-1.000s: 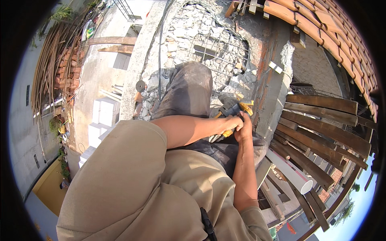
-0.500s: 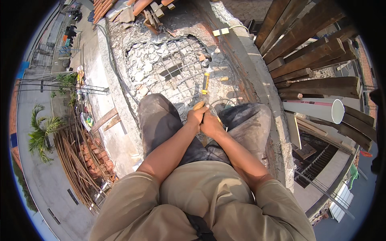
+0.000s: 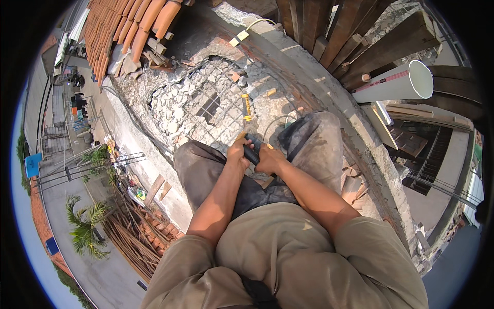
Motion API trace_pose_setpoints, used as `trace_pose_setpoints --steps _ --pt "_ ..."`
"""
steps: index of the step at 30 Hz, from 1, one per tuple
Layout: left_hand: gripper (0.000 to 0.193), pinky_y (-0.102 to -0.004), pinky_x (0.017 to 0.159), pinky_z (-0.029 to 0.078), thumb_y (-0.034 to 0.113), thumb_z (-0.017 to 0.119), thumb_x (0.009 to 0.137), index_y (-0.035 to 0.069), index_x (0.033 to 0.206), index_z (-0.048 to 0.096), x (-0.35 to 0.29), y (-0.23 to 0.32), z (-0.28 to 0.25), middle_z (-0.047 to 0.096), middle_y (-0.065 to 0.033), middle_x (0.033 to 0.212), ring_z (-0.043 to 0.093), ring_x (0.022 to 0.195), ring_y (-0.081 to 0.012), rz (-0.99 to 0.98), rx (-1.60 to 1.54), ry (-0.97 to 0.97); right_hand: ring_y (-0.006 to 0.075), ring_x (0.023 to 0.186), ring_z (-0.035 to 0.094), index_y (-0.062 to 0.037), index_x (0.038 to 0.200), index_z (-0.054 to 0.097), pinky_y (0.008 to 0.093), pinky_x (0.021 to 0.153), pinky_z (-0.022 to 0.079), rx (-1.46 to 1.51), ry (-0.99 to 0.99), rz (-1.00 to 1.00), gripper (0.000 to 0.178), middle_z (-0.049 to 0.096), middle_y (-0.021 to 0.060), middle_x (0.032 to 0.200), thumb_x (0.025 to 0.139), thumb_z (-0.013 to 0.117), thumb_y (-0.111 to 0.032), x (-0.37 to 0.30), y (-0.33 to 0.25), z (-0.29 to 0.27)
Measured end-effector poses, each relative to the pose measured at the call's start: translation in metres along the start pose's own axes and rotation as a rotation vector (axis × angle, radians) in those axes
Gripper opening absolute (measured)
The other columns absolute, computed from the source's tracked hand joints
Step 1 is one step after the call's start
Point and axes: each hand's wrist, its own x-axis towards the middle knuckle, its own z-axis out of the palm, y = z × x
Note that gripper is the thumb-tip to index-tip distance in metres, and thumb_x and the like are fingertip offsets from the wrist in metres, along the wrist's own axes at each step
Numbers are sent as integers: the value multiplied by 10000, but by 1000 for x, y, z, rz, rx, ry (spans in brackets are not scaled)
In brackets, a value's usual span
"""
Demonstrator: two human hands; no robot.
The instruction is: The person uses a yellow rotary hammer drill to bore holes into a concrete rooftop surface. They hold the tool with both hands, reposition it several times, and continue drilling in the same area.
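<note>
My left hand (image 3: pixel 236 152) and my right hand (image 3: pixel 269 159) are close together between my knees, both closed around a dark cylindrical grip (image 3: pixel 251 155). It seems to belong to a yellow-and-black hand tool; its exact kind is unclear. Beyond my hands, in line with the grip, a yellow section (image 3: pixel 247 107) with black markings points away from me. A thin grey cord (image 3: pixel 275 122) curves beside it. Farther ahead lies a broken concrete slab (image 3: pixel 172 110) with exposed steel bars (image 3: pixel 218 82) crossing a dark hole (image 3: pixel 208 108).
Orange roof tiles (image 3: pixel 146 23) overhang at the far left. A low concrete edge (image 3: pixel 154 157) runs along the left, with a drop beyond it. On the right are wooden beams (image 3: pixel 381 46), a white pipe (image 3: pixel 396 82) and another drop. A pale power strip (image 3: pixel 239 38) lies ahead.
The view has turned, bringing more of the roof tiles in at the upper left. My hands have spread slightly apart, so the dark grip shows between them.
</note>
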Motion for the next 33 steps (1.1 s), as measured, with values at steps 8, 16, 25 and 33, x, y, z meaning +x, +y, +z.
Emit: trace_pose_setpoints --steps 8,16,25,33 --pt "203 -366 672 581 131 757 954 28 1122 708 -8 8 33 671 -74 875 684 817 -218 87 98 -154 402 1058 789 -47 1105 813 507 905 625 202 322 -119 422 815 226 1047 788 777 -323 6 -1 -9" --pt "147 -337 660 598 182 724 1014 77 933 661 -57 32 65 637 -45 807 690 834 -229 84 144 -305 442 1052 773 -13 1278 766 522 963 606 235 534 -223 476 800 248 1120 900 703 -296 -26 -20 -31" --pt "230 -474 1077 551 168 711 990 103 796 604 -86 40 66 590 -39 722 629 800 -222 71 28 -359 414 1003 788 -7 1226 772 520 930 604 123 575 -219 418 813 213 1062 896 721 -259 -42 -28 -30" --pt "283 -499 988 546 190 679 955 159 745 492 -60 36 46 516 -24 641 580 723 -234 12 -78 -238 364 1024 798 -20 1203 779 494 959 561 73 489 -266 411 814 196 1086 873 756 -262 -29 -27 -18"
